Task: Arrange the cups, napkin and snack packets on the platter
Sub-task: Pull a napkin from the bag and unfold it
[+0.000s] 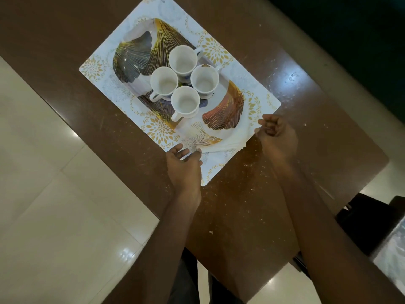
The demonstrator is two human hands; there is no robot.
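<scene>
Several white cups (183, 88) stand upright and empty, clustered in the middle of a white platter (221, 143) printed with gold-lined leaves. The platter lies on a white placemat (98, 69) with gold flowers. My left hand (185, 166) hovers at the platter's near rim, fingers loosely curled, holding nothing. My right hand (276, 134) is at the platter's near right rim, fingers curled; it appears to hold nothing. No napkin or snack packets are in view.
The placemat lies on a brown table (252, 205) flecked with crumbs. Pale floor tiles (54, 194) lie to the left. A dark chair (368, 220) stands at the right edge.
</scene>
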